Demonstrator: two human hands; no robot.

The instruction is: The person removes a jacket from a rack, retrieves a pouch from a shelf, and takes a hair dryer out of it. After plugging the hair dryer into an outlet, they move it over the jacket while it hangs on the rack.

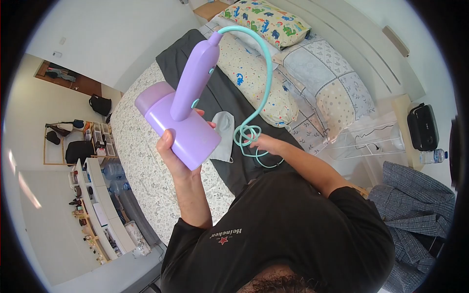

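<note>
A lilac hair dryer point(188, 132) with teal buttons is held up over the bed, its handle pointing upward and its wide, paler nozzle end to the left. My left hand point(178, 151) is closed around its barrel from below, some fingers showing behind it. From the handle's end, a teal cord point(267, 63) arcs to the right and down into loose loops. My right hand point(264, 143) is closed on the cord at these loops, its fingertips partly hidden. Between the two hands, a white face mask point(223, 128) with a thin ear loop lies on a dark grey cloth point(229, 171).
The bed point(141, 132) has a floral sheet. A dinosaur-print pillow point(266, 22) and a bolster point(249, 83) lie toward the headboard. To the right stand a black bag point(423, 128), a water bottle point(434, 156) and a plaid jacket point(415, 205). Shelves point(102, 205) line the left side.
</note>
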